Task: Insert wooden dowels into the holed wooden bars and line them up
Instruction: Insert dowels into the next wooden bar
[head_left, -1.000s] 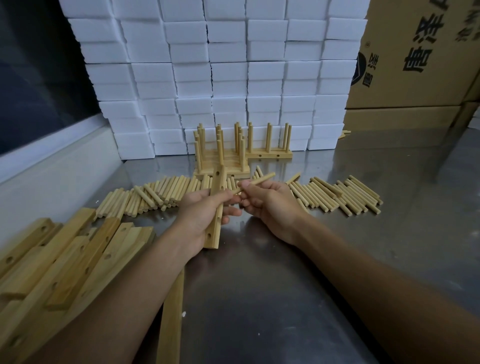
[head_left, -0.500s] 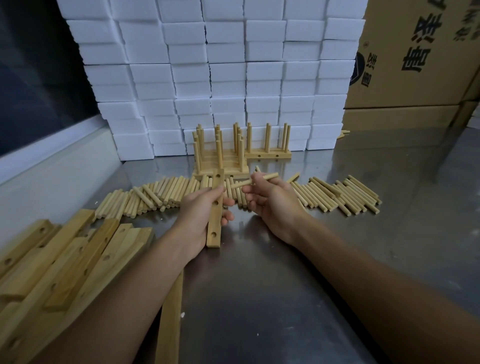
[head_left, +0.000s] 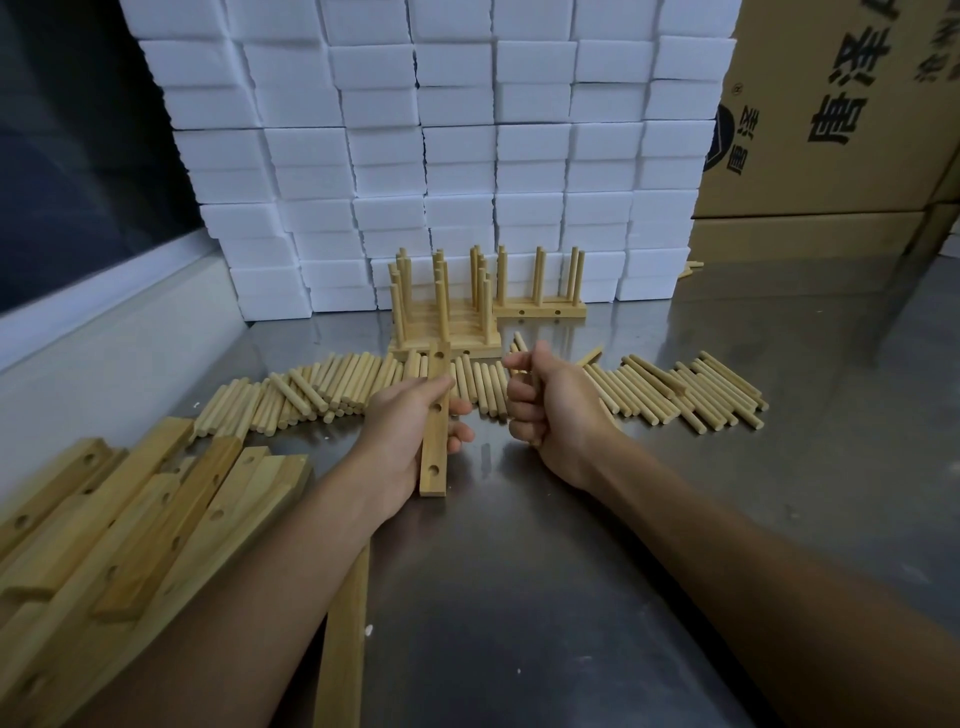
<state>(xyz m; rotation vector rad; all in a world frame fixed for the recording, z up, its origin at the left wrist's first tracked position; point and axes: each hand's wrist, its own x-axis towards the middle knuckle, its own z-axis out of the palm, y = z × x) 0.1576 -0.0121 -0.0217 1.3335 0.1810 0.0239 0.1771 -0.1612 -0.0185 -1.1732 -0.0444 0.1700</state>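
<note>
Two hands work over a steel tabletop (head_left: 519, 597).
Left hand (head_left: 402, 436) grips a pale, holed wooden bar (head_left: 435, 426); right hand (head_left: 553, 410) is curled, its contents hidden.

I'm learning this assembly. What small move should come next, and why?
Probably bring the right hand to the bar and seat a dowel in a hole: the left hand grips the bar with its holes showing empty; the right hand's curled fingers seem to hold dowels.

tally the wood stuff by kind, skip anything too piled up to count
holed bar gripped in left hand: 1
lone bar lying by the left forearm: 1
dowelled bar groups, the second one to its right: 2
total: 4
loose dowels and stacked bars overlap too much to count
</note>
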